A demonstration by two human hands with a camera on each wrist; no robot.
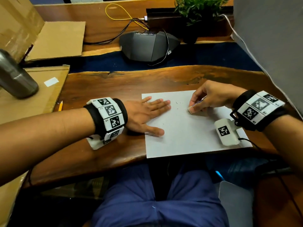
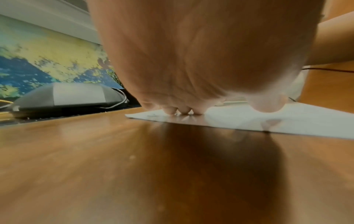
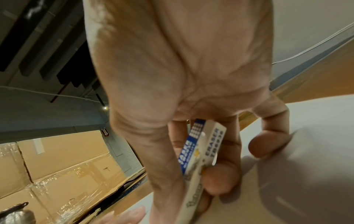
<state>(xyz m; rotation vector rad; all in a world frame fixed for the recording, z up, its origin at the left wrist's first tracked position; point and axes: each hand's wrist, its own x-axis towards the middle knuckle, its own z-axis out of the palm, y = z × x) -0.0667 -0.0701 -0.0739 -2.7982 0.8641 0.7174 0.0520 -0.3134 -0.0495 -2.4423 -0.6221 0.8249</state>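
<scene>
A white sheet of paper point(image 1: 188, 131) lies on the wooden table point(image 1: 101, 89) in front of me, with small dark specks near its upper middle. My left hand point(image 1: 147, 112) lies flat with straight fingers pressing on the sheet's left edge; in the left wrist view its fingertips point(image 2: 184, 110) touch the paper point(image 2: 287, 121). My right hand point(image 1: 208, 99) pinches a white eraser point(image 1: 192, 108) in a blue and white sleeve, its end down on the paper. The right wrist view shows the eraser point(image 3: 203, 151) held between thumb and fingers.
A yellow pencil point(image 1: 60, 106) lies left of my left wrist. A steel bottle point(image 1: 14, 76) stands on cardboard point(image 1: 32, 95) at the left. A grey conference phone point(image 1: 147, 46) with cables sits behind, a potted plant point(image 1: 198, 9) beyond it. A grey panel point(image 1: 270, 38) rises at right.
</scene>
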